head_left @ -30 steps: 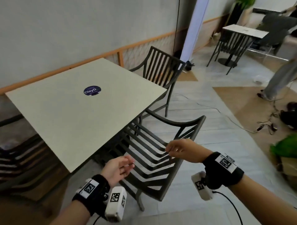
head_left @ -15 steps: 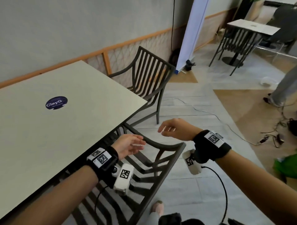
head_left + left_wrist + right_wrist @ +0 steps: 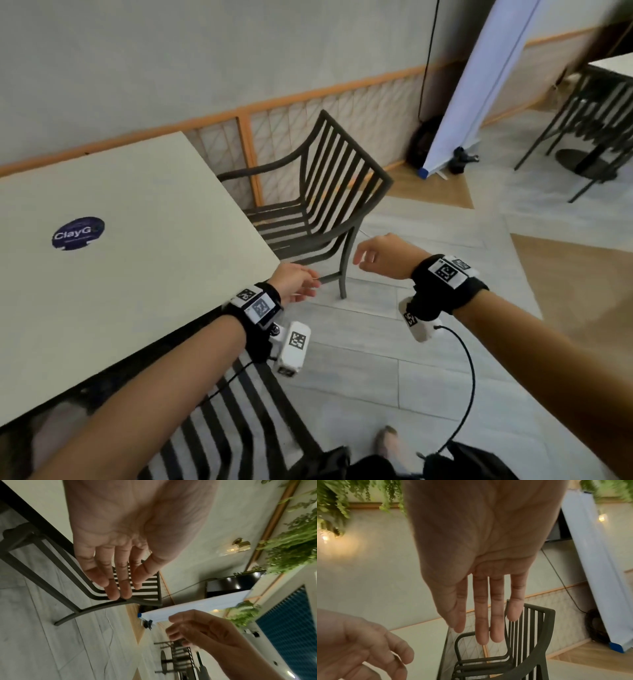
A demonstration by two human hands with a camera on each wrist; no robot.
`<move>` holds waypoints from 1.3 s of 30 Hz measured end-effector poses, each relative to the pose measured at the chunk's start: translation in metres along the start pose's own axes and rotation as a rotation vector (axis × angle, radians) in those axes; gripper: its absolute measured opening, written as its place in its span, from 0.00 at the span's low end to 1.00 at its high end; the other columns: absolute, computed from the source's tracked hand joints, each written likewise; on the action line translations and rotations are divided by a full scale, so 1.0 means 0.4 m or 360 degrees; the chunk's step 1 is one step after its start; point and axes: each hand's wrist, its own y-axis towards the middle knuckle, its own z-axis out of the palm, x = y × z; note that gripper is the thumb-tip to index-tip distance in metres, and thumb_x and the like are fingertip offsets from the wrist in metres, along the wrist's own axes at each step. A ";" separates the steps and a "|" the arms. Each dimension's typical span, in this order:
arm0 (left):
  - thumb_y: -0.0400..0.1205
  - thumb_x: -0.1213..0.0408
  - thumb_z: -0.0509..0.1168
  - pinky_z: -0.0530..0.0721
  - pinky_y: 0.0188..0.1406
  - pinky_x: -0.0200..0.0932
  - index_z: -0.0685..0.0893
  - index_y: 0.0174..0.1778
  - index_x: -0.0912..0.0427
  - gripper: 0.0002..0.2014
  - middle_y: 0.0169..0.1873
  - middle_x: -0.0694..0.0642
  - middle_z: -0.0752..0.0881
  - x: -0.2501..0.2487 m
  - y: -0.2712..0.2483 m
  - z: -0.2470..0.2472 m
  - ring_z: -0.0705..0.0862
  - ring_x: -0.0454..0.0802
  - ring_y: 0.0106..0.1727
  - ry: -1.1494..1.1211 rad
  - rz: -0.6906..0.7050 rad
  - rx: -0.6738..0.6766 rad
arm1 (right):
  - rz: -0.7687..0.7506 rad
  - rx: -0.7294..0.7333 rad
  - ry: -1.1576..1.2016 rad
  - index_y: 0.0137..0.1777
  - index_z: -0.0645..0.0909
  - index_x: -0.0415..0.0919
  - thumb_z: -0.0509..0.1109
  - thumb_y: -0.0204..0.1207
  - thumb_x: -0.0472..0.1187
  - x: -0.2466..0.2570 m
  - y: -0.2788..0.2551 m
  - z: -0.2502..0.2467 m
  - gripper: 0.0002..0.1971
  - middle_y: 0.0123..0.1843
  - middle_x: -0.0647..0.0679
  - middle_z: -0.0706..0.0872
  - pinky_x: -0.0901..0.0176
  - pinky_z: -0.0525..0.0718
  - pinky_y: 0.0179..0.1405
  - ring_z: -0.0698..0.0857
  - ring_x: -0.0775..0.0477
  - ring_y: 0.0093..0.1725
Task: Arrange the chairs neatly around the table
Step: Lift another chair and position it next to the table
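Observation:
A pale square table [image 3: 144, 246] fills the left of the head view. A dark slatted armchair [image 3: 329, 192] stands at the table's right side, seat partly under the top; it shows also in the left wrist view [image 3: 147, 588] and in the right wrist view [image 3: 530, 649]. A second slatted chair [image 3: 239, 411] sits below my arms at the table's near edge. My left hand [image 3: 298, 281] hovers off the table corner, fingers relaxed, holding nothing. My right hand [image 3: 380, 255] hangs in the air near the first chair's front leg, fingers straight, empty.
A white roll-up banner [image 3: 479, 85] leans by the wall at the back right. Another table with dark chairs [image 3: 596, 113] stands at the far right. A thin cable [image 3: 424, 68] runs down the wall. Tiled floor [image 3: 411, 342] lies between me and the chair.
Both hands have left the near chair and moved up and right toward the chair at the table's side. The view has shifted, so the near chair now lies under my arms.

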 end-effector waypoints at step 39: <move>0.87 0.65 0.50 0.71 0.75 0.48 0.84 0.65 0.63 0.20 0.69 0.64 0.80 0.002 0.997 -0.079 0.77 0.61 0.69 0.0759 -0.0702 -0.0582 | -0.0331 0.0470 -0.0998 0.79 0.59 0.57 0.65 0.75 0.37 -0.572 1.003 0.253 0.34 0.66 0.45 0.82 0.31 0.67 0.68 0.78 0.36 0.63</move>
